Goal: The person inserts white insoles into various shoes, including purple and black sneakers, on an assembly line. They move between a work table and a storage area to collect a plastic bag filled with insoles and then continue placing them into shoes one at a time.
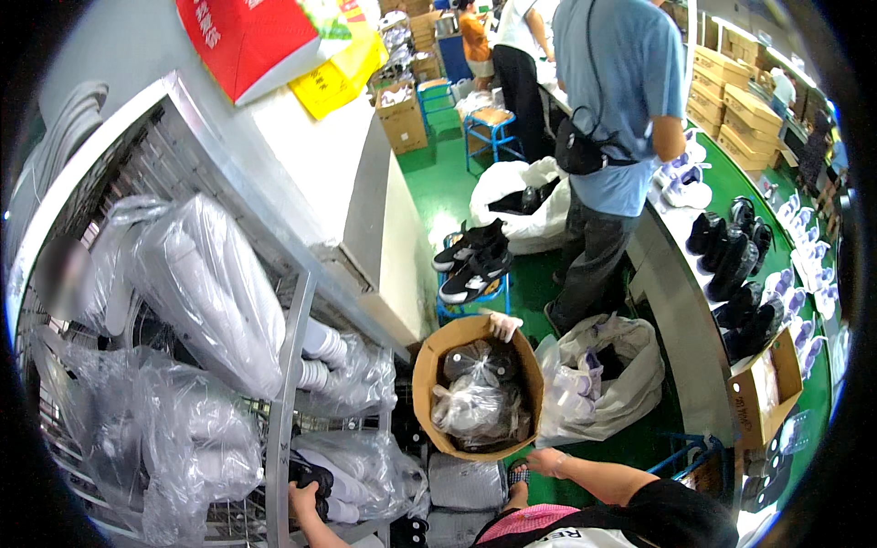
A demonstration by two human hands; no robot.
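At the lower left, my left hand (306,500) is closed around black curved pieces (313,477) that look like insoles, at the edge of a wire rack (290,393). White stacked pieces in a clear plastic bag (361,466) lie beside them. My right hand (548,462) is by the lower right edge of an open cardboard box (425,384), its fingers stretched out and holding nothing I can see. Inside that box are clear plastic bags (470,406) with dark and pale contents. A white glove (504,325) hangs over the box's far rim.
Large bags of pale stacked pieces (215,283) fill the rack. Black shoes (480,265) rest on a blue stool. White sacks (630,384) stand on the green floor. A person in a blue shirt (612,100) stands at the conveyor (722,183), which carries black and white shoes.
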